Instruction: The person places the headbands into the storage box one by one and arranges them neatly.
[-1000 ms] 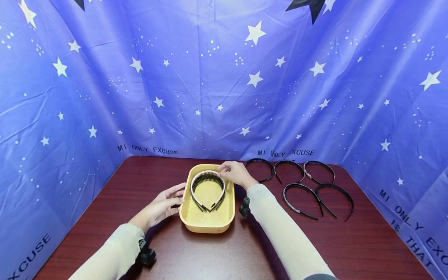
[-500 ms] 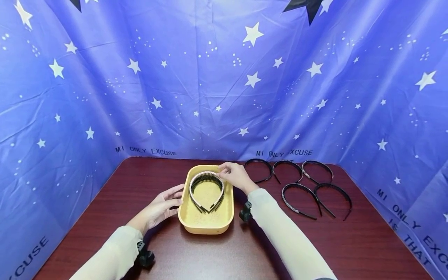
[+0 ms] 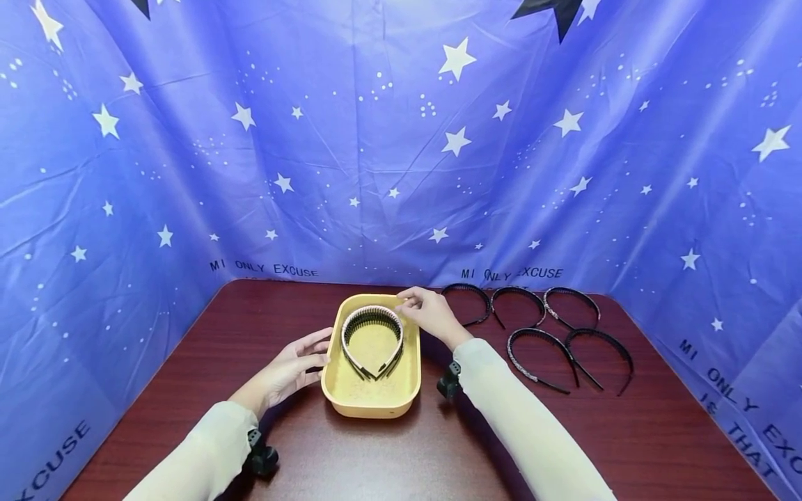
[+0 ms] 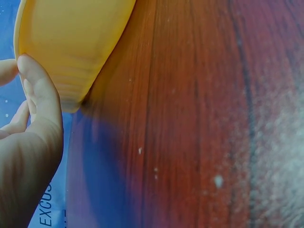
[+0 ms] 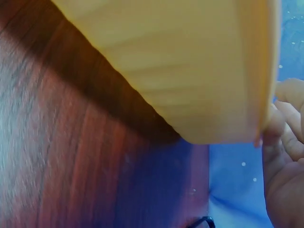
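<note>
In the head view, a yellow plastic tray [image 3: 371, 407] stands mid-table. Inside it lie stacked headbands [image 3: 354, 321], a pale one showing over black toothed ones; how many cannot be told. My left hand [image 3: 285, 369] rests its fingertips against the tray's left rim, fingers fairly straight. In the left wrist view the thumb [image 4: 42, 88] touches that rim from outside. My right hand [image 3: 432, 313] is at the tray's far right corner, fingers loosely bent over the rim and apart from the headbands. The right wrist view shows its thumb [image 5: 273, 126] beside the rim.
Several black headbands lie on the right of the dark red table [image 3: 276, 306], including a glittery one [image 3: 526, 365] in front and a plain one [image 3: 604, 341] beside it. A blue starry curtain [image 3: 357, 139] encloses the back and sides.
My right hand has drawn slightly right, away from the headbands in the tray, its fingertips leaving the pale one. The left hand and the tray have stayed put.
</note>
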Demonstrator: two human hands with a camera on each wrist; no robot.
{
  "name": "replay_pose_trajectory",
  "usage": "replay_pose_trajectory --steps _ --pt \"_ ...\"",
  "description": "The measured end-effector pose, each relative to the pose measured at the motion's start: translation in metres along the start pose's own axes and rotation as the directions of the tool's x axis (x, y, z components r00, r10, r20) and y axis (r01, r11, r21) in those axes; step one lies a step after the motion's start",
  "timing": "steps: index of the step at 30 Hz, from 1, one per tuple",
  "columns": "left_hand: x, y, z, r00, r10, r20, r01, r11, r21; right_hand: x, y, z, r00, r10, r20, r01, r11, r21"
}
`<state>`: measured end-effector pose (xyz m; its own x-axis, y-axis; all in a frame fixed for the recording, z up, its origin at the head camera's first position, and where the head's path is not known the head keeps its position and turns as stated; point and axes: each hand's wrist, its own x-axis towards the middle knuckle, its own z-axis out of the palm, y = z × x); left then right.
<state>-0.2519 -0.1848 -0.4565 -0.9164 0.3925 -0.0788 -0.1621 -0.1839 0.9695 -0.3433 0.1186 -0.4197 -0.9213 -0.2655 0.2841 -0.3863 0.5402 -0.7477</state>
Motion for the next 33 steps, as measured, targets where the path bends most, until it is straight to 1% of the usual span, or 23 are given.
replay_pose_trajectory --steps 5,9,14,19,22,33 --pt "0.001 0.000 0.002 1.000 0.002 0.004 -0.002 1.000 -0.005 -0.003 0.001 -0.007 0.999 0.020 0.047 -0.024 0.996 0.088" --pt "0.001 0.000 0.001 1.000 0.005 0.005 -0.005 1.000 -0.004 -0.006 0.001 -0.009 0.998 0.015 0.060 -0.022 0.994 0.112" --pt "0.000 0.000 0.000 1.000 0.005 0.003 -0.005 1.000 -0.007 -0.008 0.001 -0.012 0.997 -0.006 0.072 -0.001 0.995 0.097" --pt "0.000 -0.001 -0.001 1.000 0.010 0.004 -0.010 1.000 -0.009 -0.009 0.003 -0.017 0.998 -0.019 0.058 0.015 0.998 0.068" --pt "0.000 -0.001 -0.002 1.000 0.011 -0.004 -0.011 1.000 -0.010 -0.010 0.004 -0.020 0.998 -0.015 0.055 0.011 0.998 0.069" --pt "0.001 -0.001 -0.002 1.000 0.006 0.014 -0.006 1.000 -0.016 -0.017 0.018 -0.036 1.000 0.010 0.028 -0.012 0.999 0.050"
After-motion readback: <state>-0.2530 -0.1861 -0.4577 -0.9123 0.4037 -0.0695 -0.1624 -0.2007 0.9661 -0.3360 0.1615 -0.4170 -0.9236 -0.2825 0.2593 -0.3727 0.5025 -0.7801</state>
